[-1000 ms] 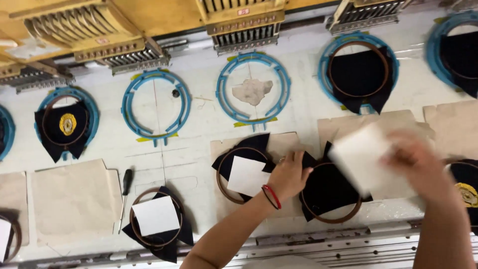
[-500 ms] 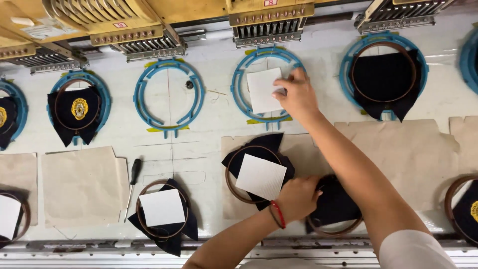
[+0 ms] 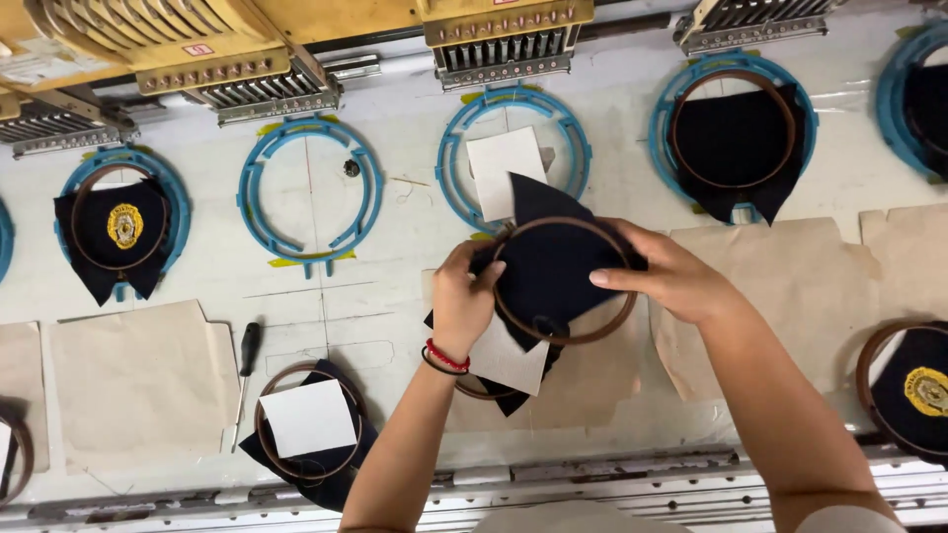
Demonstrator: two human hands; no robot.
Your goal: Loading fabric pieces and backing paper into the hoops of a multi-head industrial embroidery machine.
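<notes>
Both hands grip brown hoop (image 3: 565,281) with dark cloth, held above table (image 3: 395,257), just below blue frame (image 3: 513,158). Left hand (image 3: 464,301) pinches left rim; right hand (image 3: 671,276) clamps right rim.

Risk: white backing sheet (image 3: 506,173), lying loose on frame, could slide when hoop seats. Cloth may slacken if rim twists.

Hoop round, no long axis; cloth point aims up toward frame.

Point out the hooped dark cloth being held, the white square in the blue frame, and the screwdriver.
Dark navy cloth in round brown hoop (image 3: 553,271), head view, middle of cloth.
White square backing sheet (image 3: 499,168), head view, upper middle.
Black-handled screwdriver (image 3: 250,347), head view, handle.
</notes>
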